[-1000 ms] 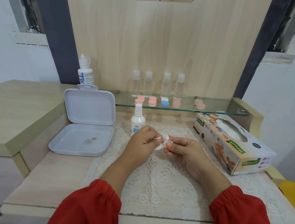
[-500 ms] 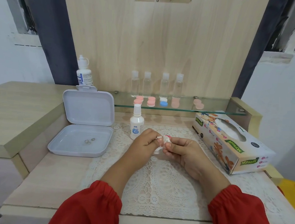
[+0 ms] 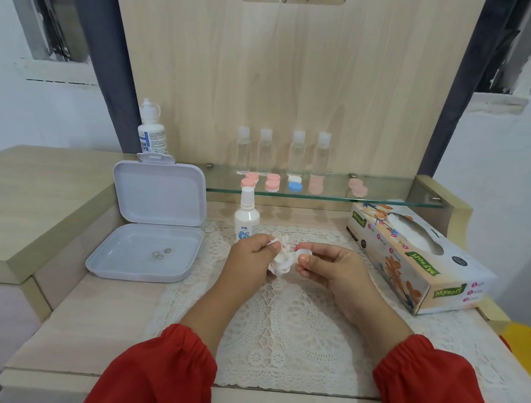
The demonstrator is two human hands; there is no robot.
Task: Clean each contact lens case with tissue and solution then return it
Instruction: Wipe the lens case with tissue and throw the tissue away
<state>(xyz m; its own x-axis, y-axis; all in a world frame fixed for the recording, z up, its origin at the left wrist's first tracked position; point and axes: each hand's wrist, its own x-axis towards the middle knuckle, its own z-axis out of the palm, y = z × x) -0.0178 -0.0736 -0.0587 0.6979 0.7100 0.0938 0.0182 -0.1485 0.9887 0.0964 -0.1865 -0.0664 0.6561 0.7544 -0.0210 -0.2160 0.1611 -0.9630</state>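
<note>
Holding a crumpled white tissue (image 3: 280,261) in your curled left hand (image 3: 253,259), you have it just beside the small white contact lens case (image 3: 304,253), which your right hand (image 3: 332,270) pinches between thumb and fingertips above the lace mat (image 3: 279,329) on the counter (image 3: 89,321). Tissue and case look to be touching or nearly so; you cannot tell which.

Behind your left hand stands a white spray bottle (image 3: 246,215). To your left lies a grey hinged box (image 3: 151,224), lid propped open, with three small rings (image 3: 160,254) in its tray. A larger solution bottle (image 3: 150,132) stands behind that box.

On the glass shelf (image 3: 385,199) you have four clear bottles (image 3: 282,153) in a row; whether they hold liquid is not clear. In front of them sit more lens cases (image 3: 273,183), mostly pink, one with blue and white caps (image 3: 295,183).

To your right lies an opened tissue box (image 3: 418,261) with tissue showing in its slot.
</note>
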